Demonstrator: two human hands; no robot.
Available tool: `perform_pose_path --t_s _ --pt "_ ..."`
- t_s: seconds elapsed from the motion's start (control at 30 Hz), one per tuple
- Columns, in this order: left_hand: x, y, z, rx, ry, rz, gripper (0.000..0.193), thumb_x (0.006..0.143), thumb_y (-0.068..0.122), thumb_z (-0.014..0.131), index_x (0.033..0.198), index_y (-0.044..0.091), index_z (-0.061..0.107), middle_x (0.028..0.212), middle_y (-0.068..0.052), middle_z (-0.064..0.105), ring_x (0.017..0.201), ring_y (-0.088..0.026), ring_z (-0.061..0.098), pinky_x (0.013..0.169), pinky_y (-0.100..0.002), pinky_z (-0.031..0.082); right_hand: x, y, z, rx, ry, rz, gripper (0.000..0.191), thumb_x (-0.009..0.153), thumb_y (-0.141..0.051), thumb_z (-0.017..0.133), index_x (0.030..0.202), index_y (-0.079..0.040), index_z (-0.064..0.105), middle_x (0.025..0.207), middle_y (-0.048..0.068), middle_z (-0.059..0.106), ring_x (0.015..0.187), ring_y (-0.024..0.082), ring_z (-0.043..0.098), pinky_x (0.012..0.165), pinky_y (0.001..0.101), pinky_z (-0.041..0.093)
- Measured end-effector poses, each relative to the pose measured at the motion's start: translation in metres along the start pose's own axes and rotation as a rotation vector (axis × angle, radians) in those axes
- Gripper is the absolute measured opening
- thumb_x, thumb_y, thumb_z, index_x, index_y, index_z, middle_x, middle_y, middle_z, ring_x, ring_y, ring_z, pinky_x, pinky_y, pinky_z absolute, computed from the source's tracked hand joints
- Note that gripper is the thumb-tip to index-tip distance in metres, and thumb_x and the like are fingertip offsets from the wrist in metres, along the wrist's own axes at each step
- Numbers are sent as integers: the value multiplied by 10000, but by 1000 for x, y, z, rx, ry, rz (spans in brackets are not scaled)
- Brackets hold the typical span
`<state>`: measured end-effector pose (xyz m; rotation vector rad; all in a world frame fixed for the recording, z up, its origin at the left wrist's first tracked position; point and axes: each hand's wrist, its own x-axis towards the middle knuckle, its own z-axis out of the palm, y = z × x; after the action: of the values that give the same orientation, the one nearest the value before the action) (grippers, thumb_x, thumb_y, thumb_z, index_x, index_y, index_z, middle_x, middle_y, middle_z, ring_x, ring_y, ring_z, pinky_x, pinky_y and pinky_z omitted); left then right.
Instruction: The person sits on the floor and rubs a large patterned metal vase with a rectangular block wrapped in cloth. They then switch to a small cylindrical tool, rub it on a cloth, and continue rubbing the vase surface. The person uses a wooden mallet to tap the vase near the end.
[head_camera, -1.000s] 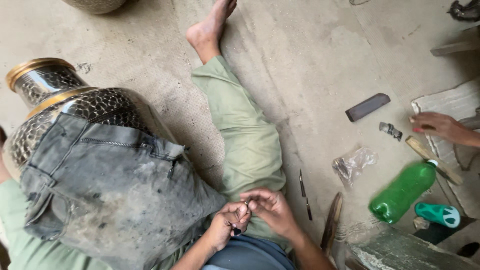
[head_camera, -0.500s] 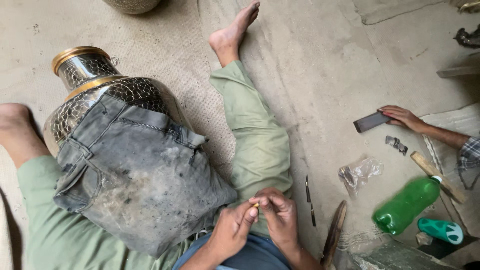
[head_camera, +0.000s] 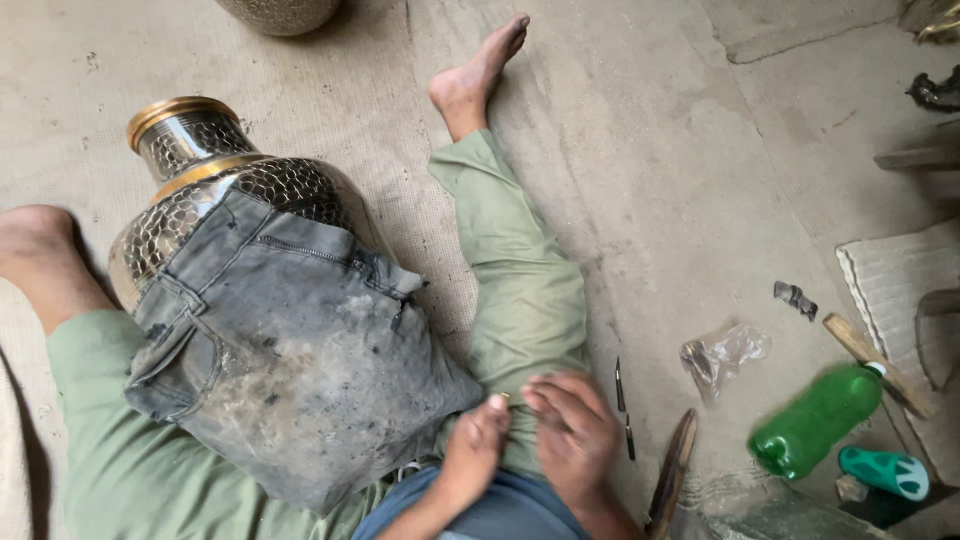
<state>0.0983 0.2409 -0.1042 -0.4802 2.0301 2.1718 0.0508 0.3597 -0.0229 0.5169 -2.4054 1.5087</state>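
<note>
Change: camera view swung since a second ago; metal vessel (head_camera: 215, 200) now nearer frame centre, second bare foot newly in view at left edge; co-worker's hand, at right edge earlier, gone from frame.
Hands: left hand (head_camera: 475, 450) and right hand (head_camera: 575, 440) remain together low centre, over green trouser leg (head_camera: 520, 290).
Left grip: fingers curled, thumb and forefinger pinched on a small object (head_camera: 503, 398), too tiny to identify.
Right grip: fingers spread and loosely bent, resting flat on trouser leg; nothing visibly held.
Meaning: work judged unchanged, fine fingertip handling of the small piece at lap level.
Vessel: hammered pattern, brass-coloured rim, lying tilted upper left, lower half draped in grey denim cloth (head_camera: 290, 360).
Packages: green plastic bottle (head_camera: 815, 420) lying lower right; crumpled clear plastic bag (head_camera: 725, 352) just left of it; teal rounded object (head_camera: 885, 472) at lower right corner.
Labels: none legible.
</note>
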Motion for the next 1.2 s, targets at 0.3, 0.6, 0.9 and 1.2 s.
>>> perform_pose_path --t_s 0.3,0.6,0.9,1.2 --pt "-9 19 -15 139 -78 337 453 1105 372 413 825 47 560 635 -125 513 573 -258 569 584 -366 483 11 47 -13 988 -33 743 195 1004 -175 661 1034 -10 760 1011 94 744 902 174 639 847 334 503" --pt "-11 42 -14 -43 6 296 341 873 241 800 1137 47 709 556 30 387 502 -41 343 453 -248 301 -26 48 -4 1001 -171 808 264 1016 -197 624 1066 11 778 1184 76 671 1065 202 638 954 372 495" --pt "-11 31 -12 -66 97 329 78 904 96 789 921 22 767 583 45 536 517 -23 397 454 -228 313 -28 42 -5 763 -213 570 260 997 -173 680 1120 33 781 1228 113 628 1196 188 595 1047 376 500" --pt "-7 26 -14 -124 17 316 111 907 82 781 984 4 776 638 54 588 563 -12 405 477 -218 323 -20 32 -14 573 -195 434 248 998 -167 687 1125 28 773 1182 101 660 1098 173 636 935 313 545"
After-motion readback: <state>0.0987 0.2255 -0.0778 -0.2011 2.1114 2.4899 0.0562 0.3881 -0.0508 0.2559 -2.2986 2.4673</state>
